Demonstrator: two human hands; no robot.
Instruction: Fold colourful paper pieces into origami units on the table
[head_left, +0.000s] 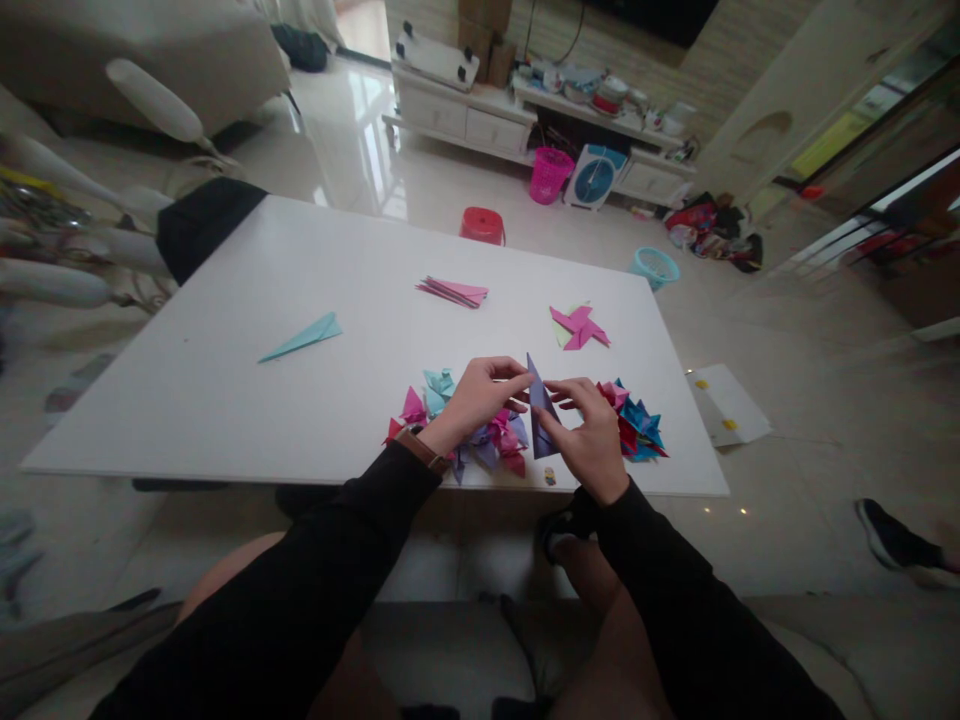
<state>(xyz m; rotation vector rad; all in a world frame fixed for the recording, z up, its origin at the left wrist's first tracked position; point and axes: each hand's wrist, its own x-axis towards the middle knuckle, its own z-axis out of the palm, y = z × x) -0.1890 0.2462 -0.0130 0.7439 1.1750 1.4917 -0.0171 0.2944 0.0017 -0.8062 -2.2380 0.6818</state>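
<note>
A purple sheet of folded paper [541,420], pointed at its top, is held up between my two hands over the near side of the white table. My left hand [487,395] pinches its left edge near the tip, and a brown watch strap circles that wrist. On the other side, my right hand [589,430] grips the paper with thumb and fingers. Beneath my left hand lies a heap of folded paper pieces [499,440] in pink, purple and light blue. Red and blue folded pieces [637,425] are piled just right of my right hand.
On the white table [225,400] lie a light blue paper plane [304,337], a stack of folded pink papers [454,291] and a pink paper pinwheel [579,327]. A black cloth [210,225] covers the far left corner. Beyond the table stands a red stool [482,225].
</note>
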